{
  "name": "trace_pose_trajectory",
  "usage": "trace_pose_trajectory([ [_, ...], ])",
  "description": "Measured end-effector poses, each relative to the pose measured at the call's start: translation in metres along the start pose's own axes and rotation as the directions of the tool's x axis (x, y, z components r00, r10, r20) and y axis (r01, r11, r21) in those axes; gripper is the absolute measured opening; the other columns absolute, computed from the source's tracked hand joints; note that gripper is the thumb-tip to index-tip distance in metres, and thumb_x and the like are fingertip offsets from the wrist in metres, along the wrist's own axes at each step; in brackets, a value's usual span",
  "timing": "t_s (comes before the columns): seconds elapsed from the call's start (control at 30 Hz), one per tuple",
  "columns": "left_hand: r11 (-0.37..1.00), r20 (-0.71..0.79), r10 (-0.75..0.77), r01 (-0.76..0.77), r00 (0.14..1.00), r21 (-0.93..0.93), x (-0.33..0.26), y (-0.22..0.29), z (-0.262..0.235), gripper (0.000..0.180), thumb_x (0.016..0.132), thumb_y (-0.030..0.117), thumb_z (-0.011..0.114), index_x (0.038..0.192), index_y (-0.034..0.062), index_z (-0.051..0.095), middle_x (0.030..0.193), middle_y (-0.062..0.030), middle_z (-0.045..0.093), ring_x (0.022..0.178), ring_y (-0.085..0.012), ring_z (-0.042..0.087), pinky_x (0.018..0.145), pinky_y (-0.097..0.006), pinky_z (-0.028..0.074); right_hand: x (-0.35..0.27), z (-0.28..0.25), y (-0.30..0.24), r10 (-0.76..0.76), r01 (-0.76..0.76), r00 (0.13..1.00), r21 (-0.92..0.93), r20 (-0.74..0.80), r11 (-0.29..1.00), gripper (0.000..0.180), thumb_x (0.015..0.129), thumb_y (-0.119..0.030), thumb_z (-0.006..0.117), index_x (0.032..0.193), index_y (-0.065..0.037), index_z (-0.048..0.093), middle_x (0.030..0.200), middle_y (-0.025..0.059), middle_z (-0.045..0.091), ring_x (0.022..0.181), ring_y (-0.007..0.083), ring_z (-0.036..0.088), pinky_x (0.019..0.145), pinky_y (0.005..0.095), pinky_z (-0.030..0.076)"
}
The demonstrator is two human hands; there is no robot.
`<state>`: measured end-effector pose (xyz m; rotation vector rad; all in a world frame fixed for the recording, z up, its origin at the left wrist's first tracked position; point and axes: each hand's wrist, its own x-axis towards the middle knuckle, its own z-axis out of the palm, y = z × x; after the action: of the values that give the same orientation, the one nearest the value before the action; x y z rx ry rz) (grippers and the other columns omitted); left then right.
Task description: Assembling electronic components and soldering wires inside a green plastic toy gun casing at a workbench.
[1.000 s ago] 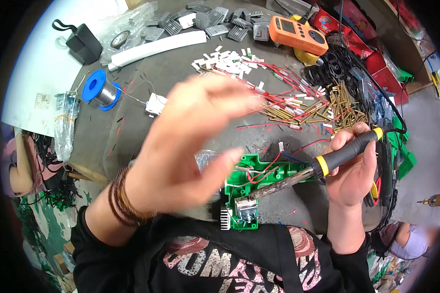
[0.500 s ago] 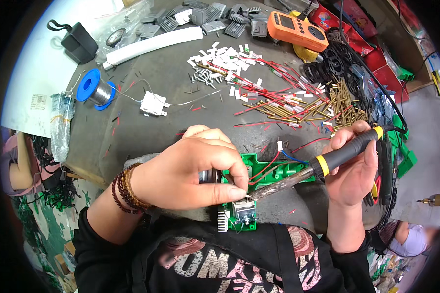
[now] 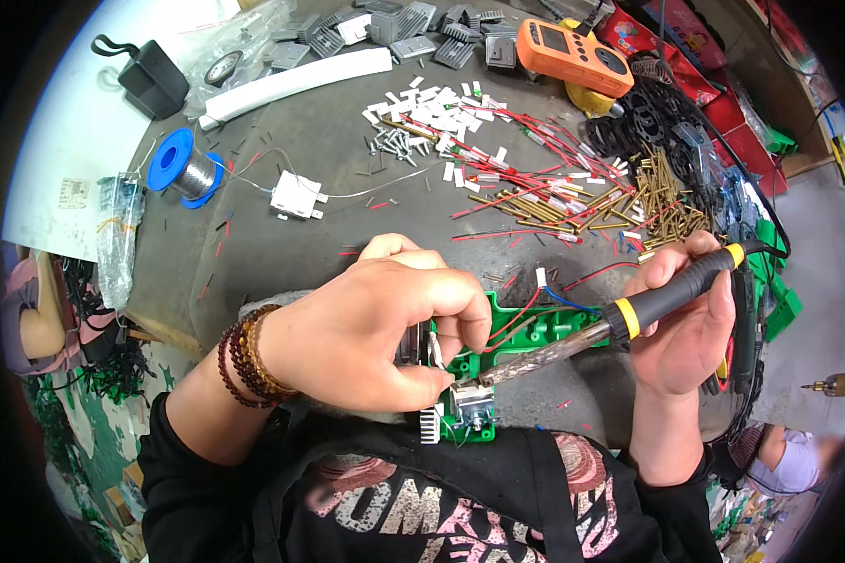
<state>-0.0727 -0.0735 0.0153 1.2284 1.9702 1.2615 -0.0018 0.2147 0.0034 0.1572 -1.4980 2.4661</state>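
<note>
My right hand [image 3: 676, 342] is wrapped round the black and yellow handle of a soldering iron [image 3: 671, 293]. The iron slants down to the left, its tip at a metal switch-like part [image 3: 472, 409] in the near end of a green plastic housing [image 3: 565, 325]. Over the left side of that housing bends my left hand [image 3: 361, 328], thumb and fingers curled together close to the iron's tip. What they pinch is mostly hidden; a small silvery piece shows between them. Red and blue wires [image 3: 565, 302] with a white connector [image 3: 541, 277] rise from the housing.
A blue solder spool [image 3: 171, 161] trails wire to a white block [image 3: 296, 195] at left. Beyond my hands lie white connectors [image 3: 432, 105], red wires [image 3: 512, 178] and brass rods [image 3: 667, 202]. An orange multimeter [image 3: 573, 56] and grey heat-sink-like pieces [image 3: 413, 47] stand farther back.
My left thumb and fingertips have drawn back a little to the left and down, uncovering more of the switch-like part. The soldering iron stays almost in place at that part.
</note>
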Motion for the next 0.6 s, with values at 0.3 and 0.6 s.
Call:
trace_pose_trajectory([
  [0.3, 1.000, -0.004, 0.012, -0.012, 1.000, -0.006, 0.0016, -0.0019, 0.0024, 0.026, 0.070, 0.011, 0.071, 0.094, 0.0140, 0.063, 0.080, 0.0054, 0.063, 0.082, -0.0151, 0.058, 0.093, -0.035, 0.032, 0.0011, 0.0026, 0.0005, 0.000, 0.002, 0.997, -0.020, 0.071, 1.000, 0.039, 0.106, -0.038, 0.035, 0.128, -0.007, 0.046, 0.095, 0.0098, 0.059, 0.057, 0.0116, 0.048, 0.055, 0.0273, 0.043],
  [0.6, 0.999, -0.008, 0.020, -0.019, 1.000, 0.046, 0.0043, -0.0030, 0.0043, 0.030, 0.067, 0.010, 0.072, 0.095, 0.0098, 0.062, 0.081, 0.0040, 0.067, 0.078, -0.0143, 0.062, 0.087, -0.033, 0.034, 0.0032, -0.0022, 0.0034, 0.005, -0.004, 0.995, -0.006, 0.096, 1.000, 0.038, 0.106, -0.037, 0.037, 0.127, -0.008, 0.046, 0.096, 0.0102, 0.059, 0.057, 0.0119, 0.048, 0.056, 0.0267, 0.043],
])
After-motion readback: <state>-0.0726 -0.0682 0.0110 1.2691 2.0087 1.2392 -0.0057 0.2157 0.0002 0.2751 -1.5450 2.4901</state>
